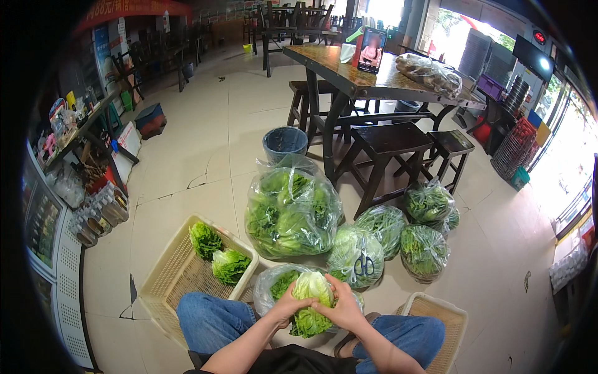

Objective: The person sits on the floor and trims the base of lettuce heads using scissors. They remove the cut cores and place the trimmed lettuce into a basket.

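Note:
A head of lettuce (312, 287) is held between my two hands, above an opened plastic bag (267, 285) with more green leaves in it. My left hand (294, 306) grips the lettuce from its left side. On the other side, my right hand (343, 304) has its fingers and thumb around it. To the left, a cream plastic basket (170, 271) holds two lettuce heads (231, 267). A large clear bag of leafy greens (292, 215) stands in front. Scissors with dark handles (364, 265) lie on a tied bag of greens (348, 245).
More bagged greens (425, 252) sit to the right, near dark wooden stools (392, 138) and a table (327, 61) bearing a phone (372, 49). A second basket (458, 322) is beside my right knee. A dark bucket (285, 142) stands behind the large bag.

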`<action>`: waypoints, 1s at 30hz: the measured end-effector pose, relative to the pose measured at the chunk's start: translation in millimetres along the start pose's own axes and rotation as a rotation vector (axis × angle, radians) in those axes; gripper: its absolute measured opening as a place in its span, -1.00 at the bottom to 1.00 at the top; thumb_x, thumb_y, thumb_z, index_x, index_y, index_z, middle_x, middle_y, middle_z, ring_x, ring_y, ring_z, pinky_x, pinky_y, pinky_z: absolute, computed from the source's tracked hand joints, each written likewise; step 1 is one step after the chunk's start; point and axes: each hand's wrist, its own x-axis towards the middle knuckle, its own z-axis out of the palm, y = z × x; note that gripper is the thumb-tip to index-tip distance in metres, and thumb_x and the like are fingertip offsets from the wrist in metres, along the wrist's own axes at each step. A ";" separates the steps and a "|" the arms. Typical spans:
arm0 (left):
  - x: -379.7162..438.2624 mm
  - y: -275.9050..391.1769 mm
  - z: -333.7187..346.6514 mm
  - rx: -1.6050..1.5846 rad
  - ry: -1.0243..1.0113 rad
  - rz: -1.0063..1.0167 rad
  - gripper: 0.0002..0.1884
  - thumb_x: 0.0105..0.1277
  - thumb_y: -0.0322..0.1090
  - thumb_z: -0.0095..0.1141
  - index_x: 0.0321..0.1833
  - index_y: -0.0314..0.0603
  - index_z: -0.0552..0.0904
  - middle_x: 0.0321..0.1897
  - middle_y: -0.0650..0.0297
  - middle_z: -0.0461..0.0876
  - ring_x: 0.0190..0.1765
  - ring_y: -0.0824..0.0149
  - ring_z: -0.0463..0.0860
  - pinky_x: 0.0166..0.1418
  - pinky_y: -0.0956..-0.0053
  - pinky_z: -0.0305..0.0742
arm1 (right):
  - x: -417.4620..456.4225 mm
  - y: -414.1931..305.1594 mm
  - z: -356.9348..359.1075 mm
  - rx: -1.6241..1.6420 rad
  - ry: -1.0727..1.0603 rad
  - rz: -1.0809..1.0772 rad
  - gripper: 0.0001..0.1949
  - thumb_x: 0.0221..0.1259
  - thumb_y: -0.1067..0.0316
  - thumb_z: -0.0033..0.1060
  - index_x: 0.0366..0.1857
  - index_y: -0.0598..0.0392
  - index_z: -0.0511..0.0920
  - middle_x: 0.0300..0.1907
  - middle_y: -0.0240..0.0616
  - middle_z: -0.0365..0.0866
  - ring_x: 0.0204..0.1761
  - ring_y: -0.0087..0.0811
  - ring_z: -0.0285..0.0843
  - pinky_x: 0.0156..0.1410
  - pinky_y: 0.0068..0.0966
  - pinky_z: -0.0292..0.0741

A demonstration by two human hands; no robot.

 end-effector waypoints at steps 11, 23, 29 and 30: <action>-7.4 9.8 5.6 -0.185 0.001 -0.126 -0.25 0.17 -0.46 0.22 0.46 -0.06 0.23 0.13 0.18 0.52 0.13 0.25 0.59 0.18 0.31 0.55 | 10.6 32.4 4.6 0.193 0.095 0.107 -0.40 0.11 0.47 0.30 0.30 0.13 0.35 -0.03 -0.23 0.53 -0.03 -0.45 0.53 0.10 -0.51 0.51; -10.0 6.5 15.4 -0.273 0.047 -0.072 -0.26 0.22 -0.42 0.22 0.47 -0.01 0.21 0.21 0.20 0.48 0.23 0.25 0.52 0.30 0.31 0.44 | -0.9 3.3 4.2 -0.040 0.103 0.046 -0.27 -0.02 0.39 0.31 0.36 0.12 0.27 0.17 0.08 0.32 0.23 0.01 0.36 0.34 -0.22 0.36; -5.2 -5.3 14.2 -0.066 0.071 0.064 0.01 0.16 -0.43 0.39 0.58 0.02 -0.02 0.33 0.17 0.37 0.35 0.26 0.39 0.38 0.34 0.33 | -5.8 0.8 16.5 -0.237 0.240 -0.102 -0.23 -0.04 0.34 0.36 0.37 0.10 0.27 0.09 0.05 0.33 0.15 0.01 0.39 0.30 -0.22 0.39; -5.3 -5.2 14.9 -0.046 0.067 0.067 0.04 0.15 -0.44 0.40 0.60 0.02 -0.05 0.34 0.17 0.36 0.37 0.25 0.37 0.39 0.34 0.31 | -7.1 1.3 18.0 -0.246 0.235 -0.104 -0.23 -0.04 0.33 0.36 0.38 0.10 0.27 0.08 0.06 0.32 0.15 0.02 0.38 0.31 -0.21 0.37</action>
